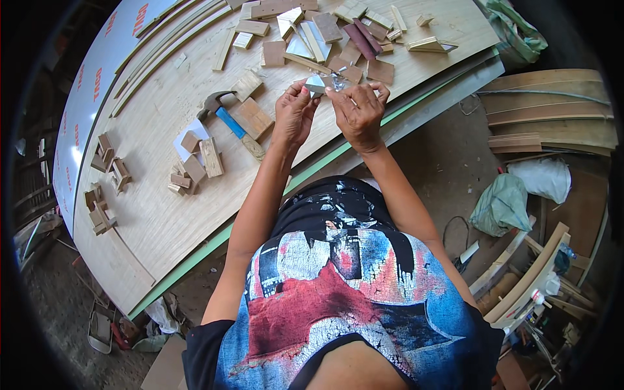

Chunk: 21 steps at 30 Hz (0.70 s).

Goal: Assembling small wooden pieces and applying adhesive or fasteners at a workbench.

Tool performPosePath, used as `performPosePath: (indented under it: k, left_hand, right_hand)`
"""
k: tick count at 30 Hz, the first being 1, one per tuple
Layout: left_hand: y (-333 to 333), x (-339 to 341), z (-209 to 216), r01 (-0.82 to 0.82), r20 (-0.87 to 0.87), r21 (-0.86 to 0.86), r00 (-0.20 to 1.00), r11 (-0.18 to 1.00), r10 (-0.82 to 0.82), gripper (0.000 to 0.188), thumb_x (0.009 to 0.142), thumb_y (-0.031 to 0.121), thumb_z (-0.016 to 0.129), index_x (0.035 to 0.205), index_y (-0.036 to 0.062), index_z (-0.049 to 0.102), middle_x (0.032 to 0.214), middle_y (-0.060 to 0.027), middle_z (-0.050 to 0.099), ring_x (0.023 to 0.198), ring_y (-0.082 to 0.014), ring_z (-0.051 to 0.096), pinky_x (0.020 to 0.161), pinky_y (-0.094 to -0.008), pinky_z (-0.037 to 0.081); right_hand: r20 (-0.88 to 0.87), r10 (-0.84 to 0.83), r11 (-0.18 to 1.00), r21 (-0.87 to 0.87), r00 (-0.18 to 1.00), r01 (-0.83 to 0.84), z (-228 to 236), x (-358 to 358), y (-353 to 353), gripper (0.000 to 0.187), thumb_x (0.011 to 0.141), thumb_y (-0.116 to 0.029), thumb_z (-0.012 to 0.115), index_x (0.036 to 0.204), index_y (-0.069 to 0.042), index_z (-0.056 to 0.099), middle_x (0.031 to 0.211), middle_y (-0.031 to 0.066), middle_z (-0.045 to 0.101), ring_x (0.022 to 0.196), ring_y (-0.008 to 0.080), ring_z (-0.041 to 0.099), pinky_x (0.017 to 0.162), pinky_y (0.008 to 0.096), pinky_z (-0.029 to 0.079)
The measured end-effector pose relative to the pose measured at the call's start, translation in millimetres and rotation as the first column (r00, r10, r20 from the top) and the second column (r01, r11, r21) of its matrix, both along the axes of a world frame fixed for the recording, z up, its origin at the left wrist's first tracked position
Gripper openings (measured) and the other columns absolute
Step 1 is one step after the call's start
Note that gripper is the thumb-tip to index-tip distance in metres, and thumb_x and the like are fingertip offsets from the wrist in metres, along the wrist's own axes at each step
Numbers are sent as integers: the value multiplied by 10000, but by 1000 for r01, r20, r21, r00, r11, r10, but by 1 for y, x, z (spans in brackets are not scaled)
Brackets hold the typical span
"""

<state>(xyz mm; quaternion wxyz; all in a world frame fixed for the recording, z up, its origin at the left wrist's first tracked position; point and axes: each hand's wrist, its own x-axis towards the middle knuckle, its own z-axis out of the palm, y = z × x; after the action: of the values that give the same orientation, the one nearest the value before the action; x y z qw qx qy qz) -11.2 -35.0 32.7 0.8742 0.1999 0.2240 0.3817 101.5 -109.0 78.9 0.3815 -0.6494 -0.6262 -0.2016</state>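
The left hand (294, 116) is pinching a small, angular, pale blue-grey piece (315, 85); the right hand (359, 114) is curling beside it, hold unclear; this apparent fingertip adjustment is requiring steadiness.

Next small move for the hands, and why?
Probably steady the small pale piece from its right with the right hand: the left hand pinches its left side, and the right fingertips are close by, contact unclear.
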Motion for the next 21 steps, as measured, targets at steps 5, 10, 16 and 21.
performPosePath:
  k: [5, 10, 16, 21]
  left_hand:
    - [0, 0, 0, -16, -13, 12, 1000, 1000, 16, 243, 810, 68, 572, 1022, -17, 486, 947, -85, 573, 787, -139, 547, 700, -235, 464]
    - [0, 2, 2, -17, -30, 25, 999, 1000, 17, 219, 810, 62, 571, 1001, -6, 490, 938, -79, 572, 795, -138, 545, 702, -235, 464]
    - [1, 0, 2, 2, -52, 34, 999, 999, -1, 187, 813, 75, 569, 976, 12, 501, 929, -69, 571, 794, -134, 543, 693, -243, 459]
    - [1, -2, 2, 29, -31, 0, 999, 1000, -29, 178, 815, 89, 570, 965, 13, 512, 921, -72, 574, 781, -139, 544, 675, -244, 456]
  right_hand:
    - [6, 1, 1000, -12, 1000, -1, 2, -1, 0, 229, 638, -35, 666, 835, -149, 638, 675, -39, 501, 643, 132, 495, 711, 332, 326]
    - [10, -1, 1000, -20, 1000, 1, 1, -1, 0, 217, 642, -41, 664, 828, -148, 638, 679, -39, 506, 648, 129, 500, 716, 332, 327]
    - [30, -14, 1000, -28, 999, 15, -3, -1, 0, 200, 650, -55, 661, 816, -163, 635, 670, -40, 500, 650, 125, 504, 740, 348, 319]
    - [55, -120, 988, -90, 991, 124, -8, 3, -1, 170, 658, -77, 661, 793, -174, 628, 642, -30, 473, 631, 128, 498, 758, 358, 304]
